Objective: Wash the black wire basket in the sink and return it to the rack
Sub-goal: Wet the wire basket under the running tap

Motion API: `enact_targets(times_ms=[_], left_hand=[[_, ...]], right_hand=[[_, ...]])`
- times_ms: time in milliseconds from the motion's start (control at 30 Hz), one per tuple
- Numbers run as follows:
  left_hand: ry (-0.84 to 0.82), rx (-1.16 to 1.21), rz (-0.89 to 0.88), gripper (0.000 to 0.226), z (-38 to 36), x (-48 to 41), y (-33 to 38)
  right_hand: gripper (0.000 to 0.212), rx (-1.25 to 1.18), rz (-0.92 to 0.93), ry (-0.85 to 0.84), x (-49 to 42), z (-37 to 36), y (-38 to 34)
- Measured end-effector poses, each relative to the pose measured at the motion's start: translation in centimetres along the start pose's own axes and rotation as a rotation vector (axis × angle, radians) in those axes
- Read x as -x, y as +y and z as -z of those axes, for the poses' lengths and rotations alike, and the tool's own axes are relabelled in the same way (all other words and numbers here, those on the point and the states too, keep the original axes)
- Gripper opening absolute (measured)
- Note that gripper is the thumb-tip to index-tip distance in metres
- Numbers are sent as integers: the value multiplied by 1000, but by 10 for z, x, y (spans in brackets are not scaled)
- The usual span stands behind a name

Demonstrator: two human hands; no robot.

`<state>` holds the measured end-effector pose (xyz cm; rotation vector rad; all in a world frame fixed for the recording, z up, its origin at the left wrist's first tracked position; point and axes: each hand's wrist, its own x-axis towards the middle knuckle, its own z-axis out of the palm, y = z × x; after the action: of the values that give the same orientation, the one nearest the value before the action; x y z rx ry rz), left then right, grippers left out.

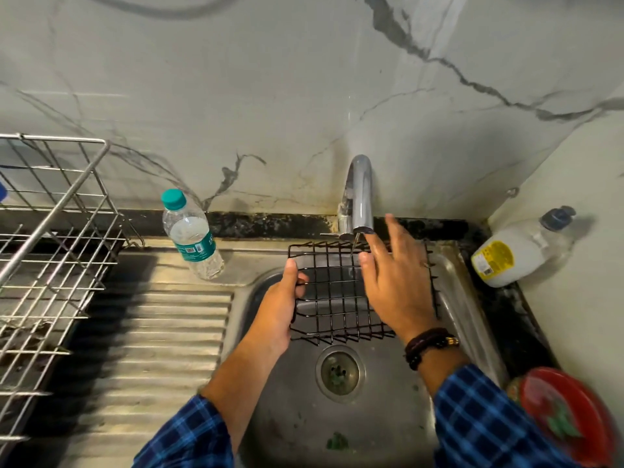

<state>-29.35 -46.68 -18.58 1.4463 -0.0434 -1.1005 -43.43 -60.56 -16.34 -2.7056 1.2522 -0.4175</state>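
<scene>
The black wire basket (341,295) is held over the basin of the steel sink (304,417), tipped so its open grid faces up toward the camera, with its far edge just under the spout of the chrome faucet (361,194). A thin stream of water falls from the spout onto the basket's far edge. The basket holds nothing.

The left hand (283,298) is clamped on the basket's left rim, thumb on top and fingers curled through the wires. The right hand (395,285) lies flat over the right part of the grid with its fingers spread apart, gripping nothing; the fingertips reach up beside the spout. A dark beaded bracelet (429,344) sits on the right wrist, and both arms wear blue checked sleeves (489,420).

The basin is wet, with its round drain (340,369) just below the basket and a green scrap (337,442) lying nearer the camera.

On the ledge left of the basin stands a clear plastic water bottle (192,236) with a teal cap (about half full, by the look of it). To the left, over the ribbed drainboard (152,349), is the silver wire dish rack (50,258); what it holds cannot be made out. In the right corner a white dish-soap bottle (516,255) with a dark cap leans against the wall. A red plate (567,413) sits at the lower right edge, blurred.
</scene>
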Motion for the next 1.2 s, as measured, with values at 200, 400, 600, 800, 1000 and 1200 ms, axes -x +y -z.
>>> enact_targets(times_ms=[200, 400, 600, 800, 1000, 1200], left_hand=[[-101, 121, -10, 58, -26, 14, -4], [-160, 227, -62, 38, -39, 18, 0], [-209, -123, -186, 35, -39, 18, 24], [-268, -130, -294, 40, -38, 32, 41], [-230, -17, -224, 51, -31, 41, 33], [-157, 26, -259, 36, -12, 36, 21]], right_hand=[[77, -6, -216, -124, 18, 0, -58], [57, 38, 287, -164, 19, 10, -87], [36, 47, 257, -44, 0, 40, -60], [38, -181, 176, 61, -18, 56, -53], [53, -64, 219, -96, 25, 49, -67], [69, -103, 456, -126, 89, 30, -35]])
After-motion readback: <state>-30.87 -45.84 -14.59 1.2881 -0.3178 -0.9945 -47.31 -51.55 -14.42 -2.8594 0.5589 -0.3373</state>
